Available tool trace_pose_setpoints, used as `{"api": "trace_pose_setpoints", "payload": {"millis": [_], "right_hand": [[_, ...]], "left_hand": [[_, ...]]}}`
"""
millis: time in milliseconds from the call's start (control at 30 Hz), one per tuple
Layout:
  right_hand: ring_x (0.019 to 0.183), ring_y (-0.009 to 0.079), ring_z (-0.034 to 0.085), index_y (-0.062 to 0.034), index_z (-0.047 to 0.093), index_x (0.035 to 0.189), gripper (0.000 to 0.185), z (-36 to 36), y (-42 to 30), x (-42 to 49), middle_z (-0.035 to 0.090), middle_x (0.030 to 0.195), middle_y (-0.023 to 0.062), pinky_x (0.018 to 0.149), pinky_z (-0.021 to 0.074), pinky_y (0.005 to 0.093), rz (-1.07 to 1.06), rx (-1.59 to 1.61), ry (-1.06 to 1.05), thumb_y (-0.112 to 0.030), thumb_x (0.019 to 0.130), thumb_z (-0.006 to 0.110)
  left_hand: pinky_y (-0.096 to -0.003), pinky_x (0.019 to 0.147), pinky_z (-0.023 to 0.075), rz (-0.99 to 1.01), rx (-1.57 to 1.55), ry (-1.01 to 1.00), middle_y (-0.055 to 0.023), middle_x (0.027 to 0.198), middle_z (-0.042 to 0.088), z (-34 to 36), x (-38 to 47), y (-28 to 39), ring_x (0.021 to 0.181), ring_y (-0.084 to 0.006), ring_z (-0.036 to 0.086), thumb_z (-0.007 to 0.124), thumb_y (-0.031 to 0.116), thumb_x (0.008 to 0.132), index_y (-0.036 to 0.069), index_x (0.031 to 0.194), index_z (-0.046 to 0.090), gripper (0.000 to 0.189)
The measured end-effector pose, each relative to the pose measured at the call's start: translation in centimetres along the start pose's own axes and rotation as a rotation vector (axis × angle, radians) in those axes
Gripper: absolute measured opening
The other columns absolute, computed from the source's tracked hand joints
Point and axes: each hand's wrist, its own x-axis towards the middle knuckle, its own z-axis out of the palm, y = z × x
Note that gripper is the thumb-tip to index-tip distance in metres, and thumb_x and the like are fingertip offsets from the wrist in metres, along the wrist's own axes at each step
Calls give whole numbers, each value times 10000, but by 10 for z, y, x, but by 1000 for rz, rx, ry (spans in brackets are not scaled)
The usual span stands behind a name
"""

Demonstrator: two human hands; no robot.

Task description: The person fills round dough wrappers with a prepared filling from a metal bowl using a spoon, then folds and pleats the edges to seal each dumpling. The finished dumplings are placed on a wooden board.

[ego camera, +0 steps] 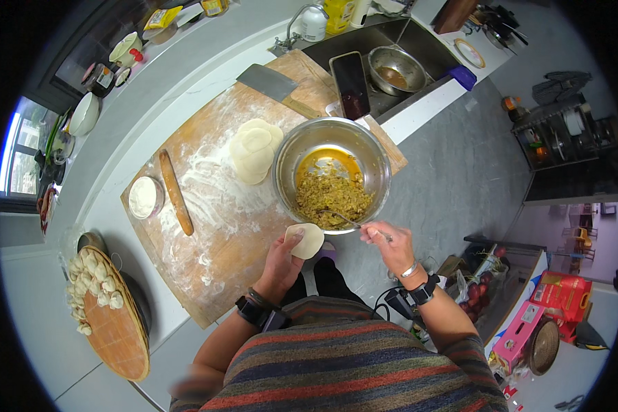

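Observation:
A round dough wrapper (pixel 307 242) rests in my left hand (pixel 280 265), the thumb lying on its face. My right hand (pixel 395 248) grips a metal spoon (pixel 346 218), whose bowl end is down in the chopped filling (pixel 335 198). That filling sits in a large steel bowl (pixel 382 154), with yellowish liquid pooled on its far side. Left of the bowl, a stack of flat dough wrappers (pixel 255 149) lies on the floured wooden board (pixel 226 262). A wooden rolling pin (pixel 175 193) and a tub of flour (pixel 145 198) are further left on the board.
A cleaver (pixel 273 85) lies at the board's back. Behind the steel bowl, a phone (pixel 350 85) leans near the sink (pixel 319 54), which holds a smaller metal bowl (pixel 396 71). At left, a round tray (pixel 116 329) carries several filled dumplings (pixel 92 273). Bags and boxes stand at right.

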Motion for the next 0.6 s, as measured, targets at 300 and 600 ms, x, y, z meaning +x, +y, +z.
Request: {"api": "trace_pose_setpoints", "payload": {"millis": [300, 600], "right_hand": [[687, 201, 696, 50, 634, 1035, 218, -3, 10, 22, 701, 835, 146, 644, 548, 281, 462, 454, 139, -128, 988, 518], [667, 200, 699, 34, 642, 972, 195, 8, -8, 19, 706, 846, 151, 614, 558, 286, 86, -54, -32, -112, 965, 514]], "left_hand": [[-354, 944, 519, -3, -20, 26, -107, 1127, 674, -2, 3, -2, 1049, -222, 649, 555, 119, 977, -16, 1177, 612, 247], [-369, 1001, 495, -1, 13, 47, -170, 1202, 642, -4, 5, -3, 1108, -277, 635, 535, 153, 999, -70, 1228, 555, 321]]}}
